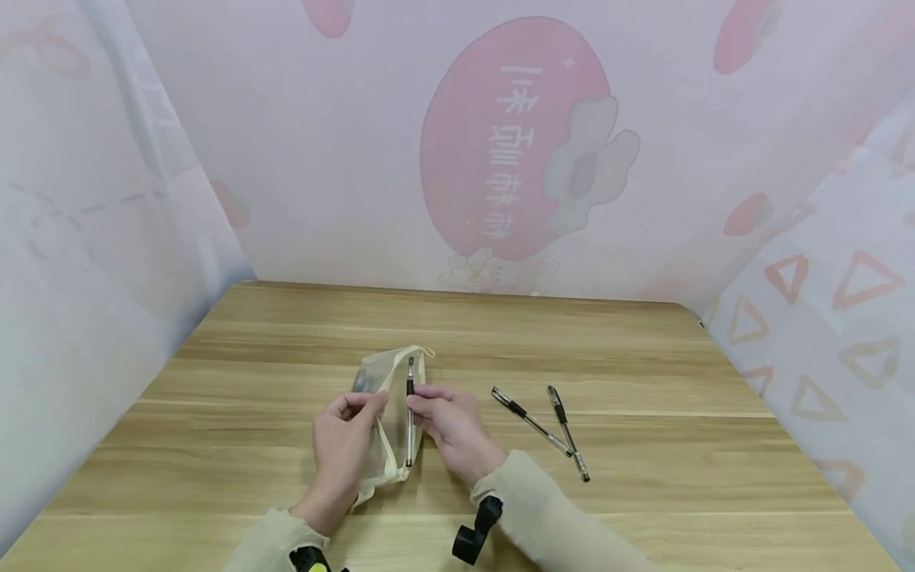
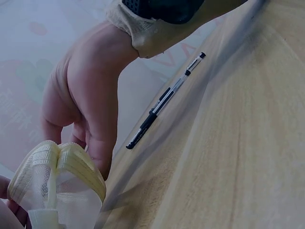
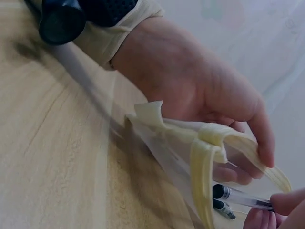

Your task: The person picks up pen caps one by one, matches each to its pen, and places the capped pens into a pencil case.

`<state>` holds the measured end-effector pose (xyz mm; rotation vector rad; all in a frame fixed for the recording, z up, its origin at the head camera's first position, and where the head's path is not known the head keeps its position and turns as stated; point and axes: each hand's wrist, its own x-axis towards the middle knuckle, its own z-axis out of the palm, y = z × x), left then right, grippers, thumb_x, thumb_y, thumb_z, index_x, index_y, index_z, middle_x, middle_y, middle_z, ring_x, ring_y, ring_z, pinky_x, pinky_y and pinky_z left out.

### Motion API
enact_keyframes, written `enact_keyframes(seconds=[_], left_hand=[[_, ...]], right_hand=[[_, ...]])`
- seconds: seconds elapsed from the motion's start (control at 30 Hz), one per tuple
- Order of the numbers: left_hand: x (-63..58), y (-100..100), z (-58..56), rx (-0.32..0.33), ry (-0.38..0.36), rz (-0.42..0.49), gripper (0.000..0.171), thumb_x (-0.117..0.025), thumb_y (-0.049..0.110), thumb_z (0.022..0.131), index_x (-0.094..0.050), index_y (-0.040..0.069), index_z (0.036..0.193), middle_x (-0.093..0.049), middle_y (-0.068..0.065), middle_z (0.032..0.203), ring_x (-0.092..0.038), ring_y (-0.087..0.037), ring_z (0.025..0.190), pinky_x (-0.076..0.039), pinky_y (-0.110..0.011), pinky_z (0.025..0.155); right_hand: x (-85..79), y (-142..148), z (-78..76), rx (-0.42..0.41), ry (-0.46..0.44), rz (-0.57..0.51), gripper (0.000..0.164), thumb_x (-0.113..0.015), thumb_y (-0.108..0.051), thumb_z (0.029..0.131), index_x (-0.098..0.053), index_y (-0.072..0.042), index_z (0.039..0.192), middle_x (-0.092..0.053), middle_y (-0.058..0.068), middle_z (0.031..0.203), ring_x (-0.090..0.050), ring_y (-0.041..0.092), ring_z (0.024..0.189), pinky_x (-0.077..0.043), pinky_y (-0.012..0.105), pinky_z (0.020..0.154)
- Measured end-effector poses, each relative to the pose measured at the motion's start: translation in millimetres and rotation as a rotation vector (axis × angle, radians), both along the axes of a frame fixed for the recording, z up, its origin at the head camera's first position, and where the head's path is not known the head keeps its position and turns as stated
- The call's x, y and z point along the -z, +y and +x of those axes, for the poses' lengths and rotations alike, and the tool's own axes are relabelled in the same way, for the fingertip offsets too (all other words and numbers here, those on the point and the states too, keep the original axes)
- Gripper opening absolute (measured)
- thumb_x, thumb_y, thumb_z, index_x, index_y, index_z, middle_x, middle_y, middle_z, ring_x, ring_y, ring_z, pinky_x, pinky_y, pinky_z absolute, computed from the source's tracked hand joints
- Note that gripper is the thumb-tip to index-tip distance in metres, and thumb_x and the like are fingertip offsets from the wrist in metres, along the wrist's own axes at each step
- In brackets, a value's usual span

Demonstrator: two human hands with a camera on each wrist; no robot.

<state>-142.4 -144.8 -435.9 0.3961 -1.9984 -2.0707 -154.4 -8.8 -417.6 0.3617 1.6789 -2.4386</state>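
Note:
A pale mesh drawstring bag (image 1: 391, 457) with cream edging stands on the table, its mouth facing right. My left hand (image 1: 341, 445) pinches the near-left edge of the mouth between thumb and fingers. In my right hand (image 1: 452, 429) is a clear gel pen (image 1: 411, 421) with a black grip, pinched between thumb and fingers and lying across the bag's mouth. The right wrist view shows this pen's dark end (image 3: 219, 191) inside the edging, with another dark pen tip (image 3: 224, 208) just below it. Something dark (image 1: 364, 381) shows through the mesh on the far left side.
Two more clear pens with black grips, a left one (image 1: 532, 421) and a right one (image 1: 568, 433), lie on the wooden table (image 1: 643, 373) to the right, their near ends close together. Printed fabric (image 1: 322, 159) surrounds the back and sides. Black straps (image 1: 477, 531) circle the wrists.

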Motion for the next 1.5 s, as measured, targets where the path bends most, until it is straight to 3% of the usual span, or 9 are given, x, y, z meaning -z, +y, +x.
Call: enact_keyframes(seconds=[0.2, 0.37, 0.93, 1.1, 1.27, 1.4, 1.5], left_hand=[[-1.2, 0, 1.1, 0.003, -0.001, 0.002, 0.025, -0.080, 0.019, 0.085, -0.069, -0.002, 0.093, -0.065, -0.003, 0.079, -0.057, -0.010, 0.072, -0.049, -0.018, 0.062], [-1.9, 1, 1.8, 0.009, 0.007, 0.016, 0.026, -0.080, 0.019, 0.085, -0.069, -0.002, 0.093, -0.064, -0.003, 0.079, -0.056, -0.010, 0.071, -0.049, -0.018, 0.061], [-0.9, 1, 1.3, 0.012, 0.017, 0.034, 0.023, -0.079, 0.016, 0.085, -0.069, -0.003, 0.093, -0.065, -0.003, 0.080, -0.058, -0.010, 0.073, -0.050, -0.018, 0.063], [-1.3, 1, 1.5, 0.010, 0.013, 0.036, 0.024, -0.079, 0.017, 0.084, -0.069, -0.003, 0.094, -0.065, -0.003, 0.081, -0.058, -0.010, 0.074, -0.050, -0.018, 0.063], [-1.8, -2, 2.6, 0.011, 0.015, 0.017, 0.025, -0.079, 0.019, 0.085, -0.069, -0.003, 0.094, -0.064, -0.004, 0.082, -0.058, -0.011, 0.074, -0.050, -0.018, 0.063], [-2.2, -5, 3.9, 0.004, 0.012, 0.008, 0.026, -0.079, 0.019, 0.085, -0.069, -0.003, 0.093, -0.064, -0.004, 0.079, -0.057, -0.011, 0.072, -0.049, -0.018, 0.062], [-2.2, -7, 4.2, 0.000, 0.008, 0.010, 0.026, -0.079, 0.020, 0.085, -0.069, -0.003, 0.093, -0.063, -0.004, 0.078, -0.056, -0.010, 0.072, -0.048, -0.018, 0.062]], right_hand=[[1.9, -6, -1.5, 0.048, 0.024, 0.075, 0.028, -0.069, 0.010, 0.084, -0.066, 0.011, 0.112, -0.065, 0.024, 0.111, -0.066, 0.023, 0.091, -0.056, 0.031, 0.081], [3.6, -9, -3.9, 0.033, 0.004, 0.112, 0.026, -0.071, 0.007, 0.084, -0.068, 0.008, 0.109, -0.068, 0.018, 0.104, -0.065, 0.016, 0.083, -0.055, 0.029, 0.078], [8.7, -22, -5.2, 0.027, 0.021, 0.104, 0.025, -0.069, 0.015, 0.078, -0.068, 0.010, 0.102, -0.069, 0.015, 0.097, -0.068, 0.021, 0.080, -0.058, 0.031, 0.077], [8.1, -20, -4.0, -0.023, 0.021, 0.044, 0.020, -0.068, 0.015, 0.079, -0.066, 0.011, 0.099, -0.069, 0.016, 0.090, -0.068, 0.021, 0.079, -0.058, 0.033, 0.078], [8.5, -11, -3.1, -0.137, -0.020, 0.008, 0.020, -0.068, 0.005, 0.085, -0.065, 0.012, 0.105, -0.069, 0.019, 0.095, -0.066, 0.019, 0.075, -0.058, 0.029, 0.074], [6.6, 0, -0.7, -0.218, 0.011, 0.042, 0.028, -0.068, -0.004, 0.089, -0.063, 0.012, 0.111, -0.067, 0.020, 0.098, -0.063, 0.019, 0.074, -0.056, 0.027, 0.070], [1.2, 15, 1.2, -0.253, 0.074, 0.113, 0.027, -0.072, -0.010, 0.088, -0.066, 0.008, 0.106, -0.066, 0.017, 0.095, -0.062, 0.019, 0.072, -0.056, 0.030, 0.071]])
